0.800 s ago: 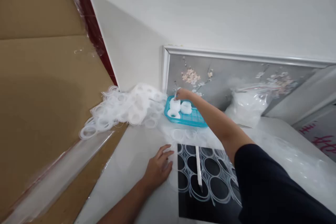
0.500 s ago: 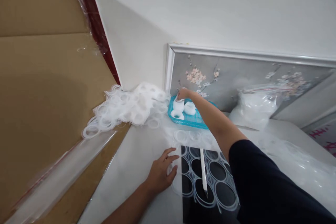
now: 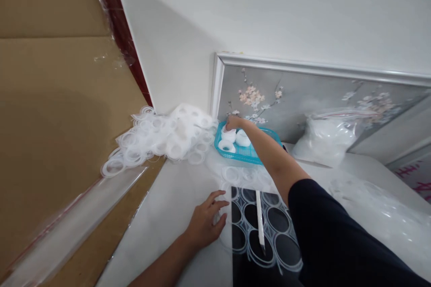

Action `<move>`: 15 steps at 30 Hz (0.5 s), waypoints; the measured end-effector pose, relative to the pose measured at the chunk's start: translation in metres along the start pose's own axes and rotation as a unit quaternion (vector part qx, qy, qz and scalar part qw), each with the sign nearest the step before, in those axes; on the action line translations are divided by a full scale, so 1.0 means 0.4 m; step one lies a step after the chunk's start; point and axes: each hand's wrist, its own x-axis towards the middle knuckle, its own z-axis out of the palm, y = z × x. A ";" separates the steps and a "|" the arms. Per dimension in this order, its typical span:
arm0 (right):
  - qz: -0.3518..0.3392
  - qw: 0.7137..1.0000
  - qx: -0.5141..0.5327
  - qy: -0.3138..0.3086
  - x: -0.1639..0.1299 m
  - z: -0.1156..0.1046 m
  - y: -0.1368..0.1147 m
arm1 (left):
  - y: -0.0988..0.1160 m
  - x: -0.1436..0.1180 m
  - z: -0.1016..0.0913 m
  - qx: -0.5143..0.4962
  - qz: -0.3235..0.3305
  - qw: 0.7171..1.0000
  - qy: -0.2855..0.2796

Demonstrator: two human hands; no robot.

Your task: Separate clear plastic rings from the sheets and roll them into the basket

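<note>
My right hand (image 3: 233,123) reaches into a blue plastic basket (image 3: 247,158), its curled fingers down on a stack of white rings (image 3: 228,136). What it pinches is too small to make out. Two other ring stacks sit beside that one. My left hand (image 3: 208,220) rests on the table with fingers apart, touching the left edge of a translucent sheet with round cut-outs (image 3: 247,244). This sheet lies over a black mat (image 3: 247,276). Across it lies a slim white-handled tool (image 3: 259,217) with a dark pointed tip, like a craft knife.
Cut translucent rings and sheets (image 3: 168,136) are heaped at the left, against cardboard (image 3: 57,143). A clear bag of white pieces (image 3: 325,139) stands before a framed flower picture (image 3: 292,94). More translucent sheets (image 3: 380,206) lie at the right.
My right hand has dipped slightly lower onto the ring stack in the basket. My left hand keeps its place. The view has shifted a little.
</note>
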 end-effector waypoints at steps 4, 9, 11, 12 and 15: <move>-0.001 1.000 0.018 -0.014 -0.010 -0.019 -0.004 | 0.001 0.001 -0.002 0.002 -0.006 1.000 -0.007; -0.002 0.999 0.032 -0.026 -0.033 -0.044 -0.006 | 0.006 0.003 -0.006 -0.005 -0.009 1.000 -0.015; -0.001 0.999 0.026 -0.023 -0.041 -0.044 -0.008 | 0.005 0.004 -0.006 -0.007 -0.007 1.000 -0.015; -0.001 1.000 0.020 -0.020 -0.044 -0.041 -0.011 | 0.005 0.005 -0.005 -0.008 -0.007 1.000 -0.017; 0.002 1.000 -0.007 -0.009 -0.049 -0.026 -0.022 | 0.002 0.006 -0.004 -0.009 -0.009 1.000 -0.017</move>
